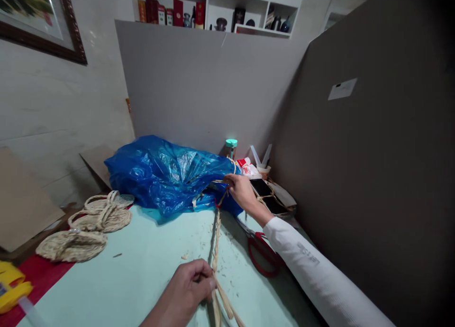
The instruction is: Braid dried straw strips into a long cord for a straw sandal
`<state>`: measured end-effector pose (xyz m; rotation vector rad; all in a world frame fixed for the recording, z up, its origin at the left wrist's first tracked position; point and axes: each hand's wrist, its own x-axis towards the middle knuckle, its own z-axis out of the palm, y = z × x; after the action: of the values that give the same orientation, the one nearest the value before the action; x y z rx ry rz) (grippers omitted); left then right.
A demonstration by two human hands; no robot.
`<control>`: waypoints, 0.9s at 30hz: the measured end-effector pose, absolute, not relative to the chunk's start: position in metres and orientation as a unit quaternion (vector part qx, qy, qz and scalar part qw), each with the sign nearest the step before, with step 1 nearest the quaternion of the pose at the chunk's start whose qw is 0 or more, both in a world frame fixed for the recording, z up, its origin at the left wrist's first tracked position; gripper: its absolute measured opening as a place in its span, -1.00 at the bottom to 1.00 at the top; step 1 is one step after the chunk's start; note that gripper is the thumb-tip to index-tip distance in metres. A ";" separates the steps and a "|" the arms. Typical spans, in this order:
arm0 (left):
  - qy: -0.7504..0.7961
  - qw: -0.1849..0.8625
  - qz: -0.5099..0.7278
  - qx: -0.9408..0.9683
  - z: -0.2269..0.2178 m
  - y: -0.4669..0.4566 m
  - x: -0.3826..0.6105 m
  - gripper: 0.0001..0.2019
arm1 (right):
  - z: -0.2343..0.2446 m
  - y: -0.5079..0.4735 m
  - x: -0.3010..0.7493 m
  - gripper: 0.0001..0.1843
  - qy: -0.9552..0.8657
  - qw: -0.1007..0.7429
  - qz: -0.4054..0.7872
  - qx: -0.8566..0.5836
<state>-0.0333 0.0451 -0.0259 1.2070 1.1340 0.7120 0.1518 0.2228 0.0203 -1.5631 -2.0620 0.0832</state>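
Observation:
My left hand (194,284) pinches a pale straw braid (217,237) close to where its loose strands fan out toward me. The braid runs away from me over the table to a small red tie by the blue plastic bag (167,175). Farther off, my right hand (241,190) is closed on a straw strand (219,181) at the bag's opening; part of the strand is hidden in the bag. Red-handled scissors (263,255) lie beneath my right forearm, blades pointing to the bag.
Woven straw sandals (101,218) lie on the left, near a yellow object (12,286). Behind my right hand are a green-lidded jar (231,147), a phone (260,187) and a small basket (263,170). Grey partitions (213,90) border the light-green tabletop (152,260).

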 end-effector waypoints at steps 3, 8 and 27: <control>0.493 0.620 0.312 0.525 -0.024 0.044 -0.033 -0.74 | 0.030 0.210 0.169 -0.63 -0.735 0.333 0.042 -0.589; 0.495 0.607 0.314 0.537 -0.028 0.046 -0.033 -0.75 | 0.040 0.183 0.197 -0.67 -0.709 0.371 0.089 -0.592; 0.492 0.604 0.314 0.542 -0.039 0.053 -0.032 -0.69 | 0.023 0.175 0.195 -0.66 -0.701 0.430 0.330 -0.463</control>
<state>-0.0318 0.0525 -0.0389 1.2546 1.1395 0.7257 0.1952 0.1750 0.0232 -1.1560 -1.7496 0.8243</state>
